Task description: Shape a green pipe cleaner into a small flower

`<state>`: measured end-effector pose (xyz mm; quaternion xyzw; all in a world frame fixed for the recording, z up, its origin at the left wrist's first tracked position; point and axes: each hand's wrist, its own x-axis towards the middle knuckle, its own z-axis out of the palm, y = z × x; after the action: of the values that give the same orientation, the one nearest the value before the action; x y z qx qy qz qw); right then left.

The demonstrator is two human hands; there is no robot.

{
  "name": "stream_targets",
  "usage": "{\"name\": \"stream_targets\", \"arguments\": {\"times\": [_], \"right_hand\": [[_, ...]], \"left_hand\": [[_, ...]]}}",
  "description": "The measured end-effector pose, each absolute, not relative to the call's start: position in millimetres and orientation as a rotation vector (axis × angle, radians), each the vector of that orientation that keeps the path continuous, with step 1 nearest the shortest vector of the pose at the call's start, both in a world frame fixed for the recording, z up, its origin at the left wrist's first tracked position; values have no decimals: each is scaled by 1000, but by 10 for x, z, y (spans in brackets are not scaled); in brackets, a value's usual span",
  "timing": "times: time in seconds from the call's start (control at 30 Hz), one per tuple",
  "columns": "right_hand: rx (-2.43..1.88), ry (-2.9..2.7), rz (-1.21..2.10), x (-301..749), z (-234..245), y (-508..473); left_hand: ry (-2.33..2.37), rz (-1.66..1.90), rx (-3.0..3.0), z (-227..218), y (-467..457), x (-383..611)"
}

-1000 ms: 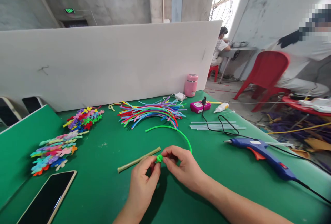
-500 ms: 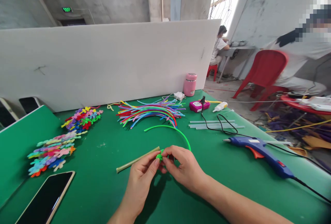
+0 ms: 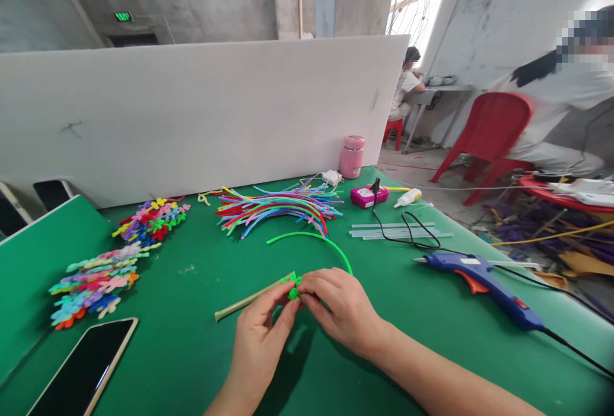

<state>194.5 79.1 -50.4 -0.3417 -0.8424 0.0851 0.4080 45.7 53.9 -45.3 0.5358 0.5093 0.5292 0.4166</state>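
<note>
Between my fingertips is a small bright green pipe-cleaner flower (image 3: 294, 292) with rounded loops. My left hand (image 3: 268, 323) pinches it from the left with thumb and fingers. From the other side my right hand (image 3: 338, 307) grips it, fingertips closed on its edge. A long curved green pipe cleaner (image 3: 311, 234) runs behind my right hand, which hides its near end. Beside my left hand lies a thin tan stick (image 3: 240, 306), partly covered by the fingers. Farther back rests a bundle of coloured pipe cleaners (image 3: 278, 208).
Finished-looking coloured flowers (image 3: 96, 281) are piled at left, near a phone (image 3: 86, 365). A blue glue gun (image 3: 484, 281), clear glue sticks (image 3: 393, 231), a magenta box (image 3: 368, 196) and a pink bottle (image 3: 352, 157) stand or lie to the right. A white panel (image 3: 201, 115) borders the back.
The green flower has turned and risen slightly between my fingertips, so more of its loops show. Both hands keep nearly the same place.
</note>
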Motion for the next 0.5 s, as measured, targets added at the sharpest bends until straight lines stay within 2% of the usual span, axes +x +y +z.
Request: {"name": "stream_targets", "arguments": {"times": [0.27,0.5], "right_hand": [[-851,-2085,338,1928,-549,780],[-860,-1959,643,1912,-519,758]], "left_hand": [[1223,1356,1250,-440,538,497],[1143,1314,1175,-447,551,475]]}}
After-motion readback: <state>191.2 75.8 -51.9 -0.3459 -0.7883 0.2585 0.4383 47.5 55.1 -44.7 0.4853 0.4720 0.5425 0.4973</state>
